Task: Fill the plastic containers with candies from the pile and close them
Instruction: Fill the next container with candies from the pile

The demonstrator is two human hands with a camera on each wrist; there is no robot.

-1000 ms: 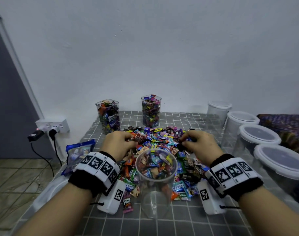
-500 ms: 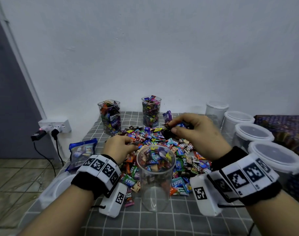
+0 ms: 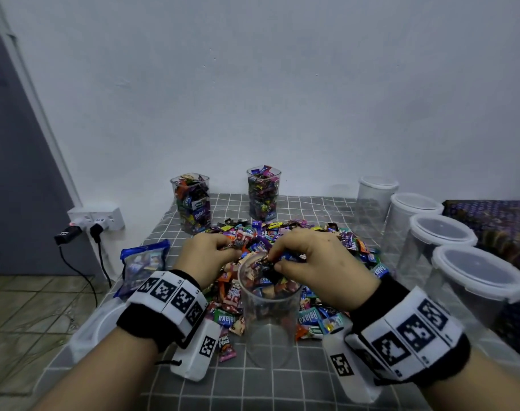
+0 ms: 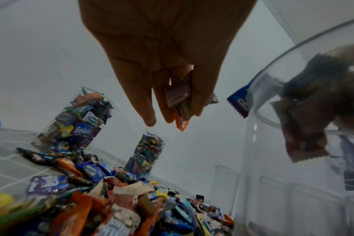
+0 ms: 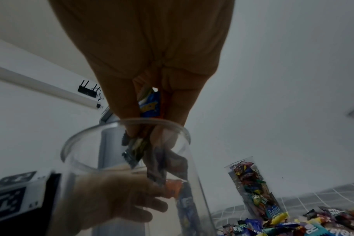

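Note:
A clear open container (image 3: 267, 327) stands in front of the candy pile (image 3: 321, 232) on the grey checked cloth. My right hand (image 3: 275, 261) pinches several wrapped candies (image 5: 150, 110) right over the container's rim (image 5: 125, 127), its fingertips dipping inside. Just left of the rim, my left hand (image 3: 229, 246) grips a few candies (image 4: 178, 100) above the pile. The container (image 4: 293, 183) looks nearly empty; one candy is falling inside it.
Two filled, lidless containers (image 3: 192, 203) (image 3: 263, 197) stand at the back. Several empty lidded containers (image 3: 439, 250) line the right side. A blue candy bag (image 3: 143, 262) lies at the left, near a wall socket (image 3: 95, 218). A loose white lid (image 3: 95, 330) lies at the front left.
My right hand lifted candies off the pile, rose, then came down over the container's mouth. My left hand picked candies from the pile and moved toward the rim.

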